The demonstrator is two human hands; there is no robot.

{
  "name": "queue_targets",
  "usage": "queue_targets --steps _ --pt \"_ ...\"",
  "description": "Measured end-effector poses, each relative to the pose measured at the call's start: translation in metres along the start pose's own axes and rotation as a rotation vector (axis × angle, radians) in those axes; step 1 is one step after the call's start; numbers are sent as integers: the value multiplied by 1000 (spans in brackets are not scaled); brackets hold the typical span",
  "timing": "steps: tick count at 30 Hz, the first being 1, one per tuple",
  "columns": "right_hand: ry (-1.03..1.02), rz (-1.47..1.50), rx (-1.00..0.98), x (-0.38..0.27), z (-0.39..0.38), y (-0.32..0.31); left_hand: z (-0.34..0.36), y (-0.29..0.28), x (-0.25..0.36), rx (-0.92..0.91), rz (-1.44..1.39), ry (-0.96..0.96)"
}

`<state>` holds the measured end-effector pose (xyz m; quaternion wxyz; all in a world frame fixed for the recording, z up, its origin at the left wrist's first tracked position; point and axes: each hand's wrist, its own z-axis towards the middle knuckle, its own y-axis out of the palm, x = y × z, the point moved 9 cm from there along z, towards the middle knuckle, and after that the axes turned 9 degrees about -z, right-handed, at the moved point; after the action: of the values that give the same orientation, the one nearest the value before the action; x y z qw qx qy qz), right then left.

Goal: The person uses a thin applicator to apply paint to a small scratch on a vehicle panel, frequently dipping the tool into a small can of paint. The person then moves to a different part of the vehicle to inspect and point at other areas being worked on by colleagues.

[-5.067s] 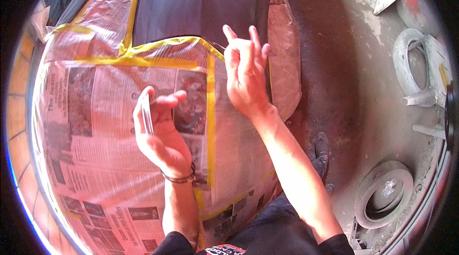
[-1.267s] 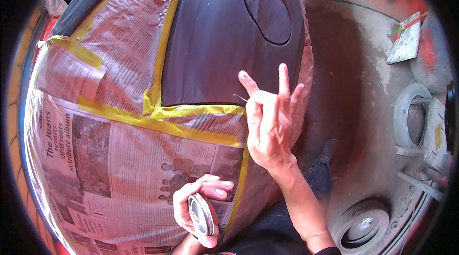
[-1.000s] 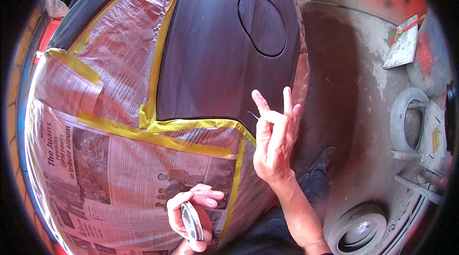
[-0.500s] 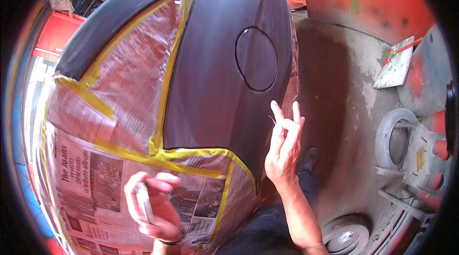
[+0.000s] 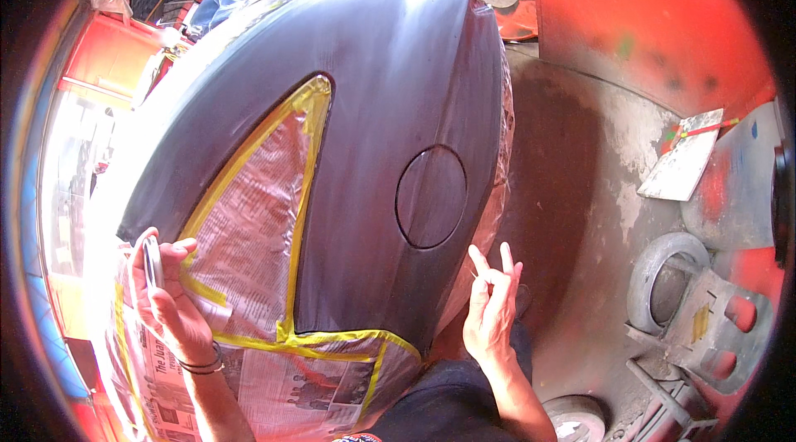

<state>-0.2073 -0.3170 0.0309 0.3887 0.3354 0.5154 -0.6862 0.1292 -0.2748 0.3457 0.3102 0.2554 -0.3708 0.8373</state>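
Observation:
My left hand (image 5: 172,305) is raised at the left, beside the lower corner of a masked car window (image 5: 253,218). Its curled fingers and thumb hold a thin flat slab (image 5: 152,262) seen on edge, with a pale silvery rim. My right hand (image 5: 491,309) hovers by the lower right edge of the dark matte car panel (image 5: 356,193). Two of its fingers point up while the others fold toward the thumb. A fine strand seems to show there, too small to name. Above this hand is the round fuel flap (image 5: 431,196).
Yellow tape (image 5: 332,351) borders newspaper (image 5: 323,392) on the car. On the right stand a tyre (image 5: 651,276), a grey metal frame (image 5: 705,326), a white board (image 5: 684,156) and a red panel (image 5: 638,19). A wheel (image 5: 572,421) lies low by my right forearm.
My left hand has risen leftward with the slab, from the newspaper to beside the window's corner. The view has tilted up, showing more roof. My right hand keeps its finger pose.

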Motion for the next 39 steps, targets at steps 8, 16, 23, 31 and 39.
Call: queue_targets --steps 8,16,23,31,39 --pt "46 -50 -78 28 16 -15 8 10 -3 92 89 -62" --pt "107 -115 -56 61 16 -34 13 1 -17 180 36 -125" --pt "131 -105 -1 95 17 -40 7 -15 -25 159 -19 -128" --pt "45 -11 114 121 115 -41 22 0 -31 339 -185 -214" --pt "-88 -36 241 134 286 -58 74 130 -49 249 -275 -222"
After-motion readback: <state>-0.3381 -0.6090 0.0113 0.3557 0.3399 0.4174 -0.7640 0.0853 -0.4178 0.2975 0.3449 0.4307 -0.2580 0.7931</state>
